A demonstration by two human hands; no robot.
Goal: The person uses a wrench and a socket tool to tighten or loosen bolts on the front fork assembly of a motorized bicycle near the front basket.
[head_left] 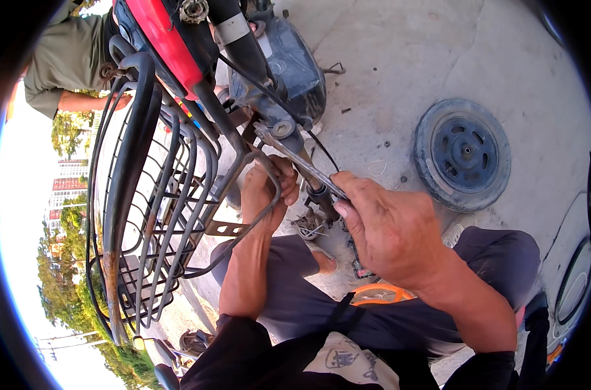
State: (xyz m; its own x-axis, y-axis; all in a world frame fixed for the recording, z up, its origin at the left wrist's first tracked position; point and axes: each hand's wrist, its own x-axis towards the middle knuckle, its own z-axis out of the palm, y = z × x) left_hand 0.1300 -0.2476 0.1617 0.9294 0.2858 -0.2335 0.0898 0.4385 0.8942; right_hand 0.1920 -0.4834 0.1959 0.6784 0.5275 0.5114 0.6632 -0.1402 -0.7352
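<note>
My right hand (393, 227) is closed around the handle end of a metal wrench (308, 166). The wrench runs up and left, its head beside the bolt (283, 129) at the top of a shock absorber (321, 198) on a motorbike. Behind a bent dark rack tube (274, 188), my left hand (269, 185) has its fingers curled in close below the bolt. What those fingers grip, if anything, is hidden. A black wire basket rack (155, 214) and a red body panel (162, 39) belong to the same bike.
A removed wheel with its tyre (463, 156) lies flat on the concrete to the right. An orange ring-shaped part (380, 292) is between my legs. Small nuts (387, 143) dot the ground. Another person in a green shirt (71, 55) stands beyond the bike at upper left.
</note>
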